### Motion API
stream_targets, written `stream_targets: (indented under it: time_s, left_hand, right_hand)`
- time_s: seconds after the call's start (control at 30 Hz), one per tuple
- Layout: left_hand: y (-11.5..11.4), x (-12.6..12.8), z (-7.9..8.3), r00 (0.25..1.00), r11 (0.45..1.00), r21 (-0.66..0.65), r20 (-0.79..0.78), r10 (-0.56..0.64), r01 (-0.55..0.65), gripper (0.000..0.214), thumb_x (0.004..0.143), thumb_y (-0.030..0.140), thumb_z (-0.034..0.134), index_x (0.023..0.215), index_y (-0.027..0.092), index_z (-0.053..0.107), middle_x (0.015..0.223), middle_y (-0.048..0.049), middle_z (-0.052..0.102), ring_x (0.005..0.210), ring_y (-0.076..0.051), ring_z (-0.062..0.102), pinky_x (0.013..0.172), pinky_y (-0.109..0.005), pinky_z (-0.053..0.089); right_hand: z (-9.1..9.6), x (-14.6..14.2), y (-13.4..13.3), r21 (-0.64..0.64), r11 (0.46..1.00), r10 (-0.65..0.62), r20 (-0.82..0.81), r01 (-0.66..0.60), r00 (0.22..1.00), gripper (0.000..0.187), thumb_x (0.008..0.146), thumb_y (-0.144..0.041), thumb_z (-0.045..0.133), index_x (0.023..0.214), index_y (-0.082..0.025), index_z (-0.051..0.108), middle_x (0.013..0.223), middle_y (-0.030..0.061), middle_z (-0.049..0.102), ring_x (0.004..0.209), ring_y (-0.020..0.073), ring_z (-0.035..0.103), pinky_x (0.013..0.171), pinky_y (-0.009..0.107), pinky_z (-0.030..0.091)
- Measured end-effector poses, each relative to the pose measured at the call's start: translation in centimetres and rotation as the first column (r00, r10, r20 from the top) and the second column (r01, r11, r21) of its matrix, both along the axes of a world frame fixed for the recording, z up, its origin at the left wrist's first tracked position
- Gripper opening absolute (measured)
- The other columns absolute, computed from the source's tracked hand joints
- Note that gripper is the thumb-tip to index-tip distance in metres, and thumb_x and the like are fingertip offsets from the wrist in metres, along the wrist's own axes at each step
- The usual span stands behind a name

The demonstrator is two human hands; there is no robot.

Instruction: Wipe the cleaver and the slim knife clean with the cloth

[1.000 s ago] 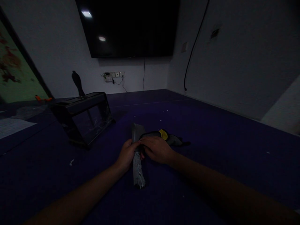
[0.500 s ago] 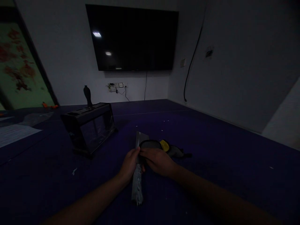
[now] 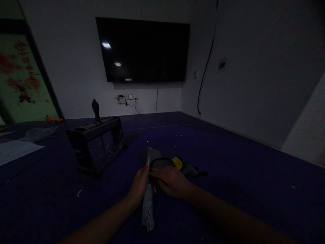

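A cleaver (image 3: 152, 155) points away from me, its blade up front and its handle (image 3: 148, 210) towards me in what looks like crumpled clear plastic. My left hand (image 3: 139, 184) closes round it where blade meets handle, thumb along the side. Against the blade's right side lies a grey, black-edged piece with a yellow patch (image 3: 177, 163); its exact kind is unclear in the dark. My right hand (image 3: 172, 181) pinches the near left edge of that grey piece, close to the left thumb. Its fingertips are partly hidden.
Left of my hands stands a black frame-like holder (image 3: 95, 130) with a dark, bottle-shaped handle (image 3: 95, 110) rising from its top. Paper sheets (image 3: 19, 150) and clear plastic (image 3: 39, 133) lie further left. White scraps dot the purple surface (image 3: 228, 189). A television (image 3: 147, 51) hangs behind.
The view has tilted up slightly, so everything sits a little lower. Both hands keep nearly the same hold on the cleaver and the grey piece.
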State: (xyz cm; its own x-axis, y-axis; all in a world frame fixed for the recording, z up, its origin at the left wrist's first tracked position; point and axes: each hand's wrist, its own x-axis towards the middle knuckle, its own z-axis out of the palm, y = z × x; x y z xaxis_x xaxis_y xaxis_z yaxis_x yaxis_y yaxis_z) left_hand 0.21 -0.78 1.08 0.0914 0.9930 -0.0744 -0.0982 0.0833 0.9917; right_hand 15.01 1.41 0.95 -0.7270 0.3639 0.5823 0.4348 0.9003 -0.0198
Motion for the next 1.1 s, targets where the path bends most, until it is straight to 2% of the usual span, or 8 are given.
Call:
stream_targets:
  time_s: [0.13, 0.27, 0.37, 0.53, 0.67, 0.8, 0.97, 1.1]
  left_hand:
    - [0.3, -0.1, -0.4, 1.0, 1.0, -0.014, -0.006, -0.018, 0.018, 0.063, 0.07, 0.071, 0.032, 0.069, 0.014, 0.059, 0.034, -0.0025, 0.051, 0.029, -0.014, 0.045, 0.035, -0.023, 0.031]
    - [0.5, -0.1, -0.5, 1.0, 1.0, -0.006, -0.006, -0.024, 0.024, 0.066, 0.069, 0.072, 0.031, 0.069, 0.013, 0.061, 0.033, -0.0022, 0.05, 0.028, -0.014, 0.044, 0.035, -0.023, 0.031]
    - [0.5, -0.1, -0.3, 1.0, 1.0, -0.014, -0.013, -0.025, 0.025, 0.069, 0.068, 0.073, 0.03, 0.069, 0.012, 0.061, 0.033, -0.0022, 0.05, 0.028, -0.014, 0.045, 0.035, -0.023, 0.031]
    - [0.4, 0.0, -0.3, 0.999, 0.999, -0.033, -0.031, -0.023, 0.022, 0.072, 0.068, 0.075, 0.026, 0.065, 0.011, 0.06, 0.033, -0.0025, 0.05, 0.028, -0.013, 0.044, 0.037, -0.024, 0.032]
    - [0.5, -0.1, -0.4, 0.999, 0.999, -0.044, -0.031, -0.02, 0.018, 0.074, 0.069, 0.075, 0.024, 0.068, 0.011, 0.061, 0.034, -0.0018, 0.05, 0.029, -0.013, 0.044, 0.037, -0.024, 0.033]
    - [0.6, -0.1, -0.5, 1.0, 0.999, -0.049, -0.025, -0.012, 0.01, 0.072, 0.069, 0.075, 0.026, 0.073, 0.012, 0.062, 0.033, -0.0003, 0.049, 0.029, -0.013, 0.044, 0.038, -0.024, 0.033]
    - [0.5, 0.0, -0.4, 0.999, 0.999, -0.05, -0.03, -0.012, 0.011, 0.073, 0.068, 0.075, 0.025, 0.062, 0.012, 0.06, 0.032, -0.0019, 0.048, 0.028, -0.013, 0.043, 0.036, -0.024, 0.032]
    - [0.4, 0.0, -0.4, 0.999, 0.999, -0.044, -0.022, -0.028, 0.027, 0.073, 0.068, 0.076, 0.025, 0.062, 0.011, 0.06, 0.033, -0.0029, 0.049, 0.028, -0.013, 0.044, 0.036, -0.024, 0.032]
  right_hand:
    - [0.8, -0.3, -0.6, 0.007, 0.998, 0.059, 0.05, -0.059, 0.997, 0.034, 0.08, -0.009, 0.038, 0.11, -0.013, 0.054, 0.116, 0.0114, 0.057, 0.104, 0.018, 0.054, 0.086, 0.031, 0.044]
    - [1.5, -0.7, -0.9, -0.039, 0.999, 0.021, 0.099, -0.018, 0.995, 0.034, 0.081, -0.009, 0.039, 0.111, -0.015, 0.053, 0.118, 0.0097, 0.056, 0.104, 0.0177, 0.054, 0.086, 0.031, 0.044]
    - [1.2, -0.7, -0.6, -0.048, 0.999, -0.007, 0.118, 0.013, 0.993, 0.036, 0.081, -0.01, 0.04, 0.114, -0.015, 0.051, 0.119, 0.0108, 0.055, 0.106, 0.0185, 0.052, 0.086, 0.032, 0.043]
    - [0.2, -0.2, 0.0, 0.03, 1.0, 0.001, 0.057, -0.003, 0.998, 0.036, 0.078, -0.01, 0.039, 0.111, -0.014, 0.053, 0.115, 0.0134, 0.058, 0.103, 0.0197, 0.055, 0.083, 0.033, 0.045]
    - [0.1, 0.1, -0.1, 0.061, 0.994, 0.093, 0.036, -0.096, 0.995, 0.035, 0.076, -0.01, 0.039, 0.108, -0.014, 0.055, 0.109, 0.0131, 0.061, 0.099, 0.0189, 0.058, 0.08, 0.033, 0.047]
    - [0.6, -0.2, -0.7, 0.077, 0.985, 0.152, 0.065, -0.157, 0.986, 0.034, 0.079, -0.011, 0.038, 0.109, -0.012, 0.054, 0.112, 0.013, 0.06, 0.104, 0.0185, 0.055, 0.082, 0.032, 0.046]
    - [1.2, -0.7, -1.0, 0.016, 0.998, 0.062, 0.134, -0.065, 0.989, 0.034, 0.079, -0.011, 0.039, 0.11, -0.014, 0.053, 0.118, 0.0116, 0.056, 0.108, 0.0177, 0.051, 0.087, 0.031, 0.043]
    - [0.9, -0.6, -0.6, 0.022, 1.0, -0.001, 0.088, -0.001, 0.996, 0.035, 0.078, -0.01, 0.04, 0.11, -0.013, 0.053, 0.116, 0.0125, 0.057, 0.107, 0.0182, 0.052, 0.088, 0.031, 0.043]
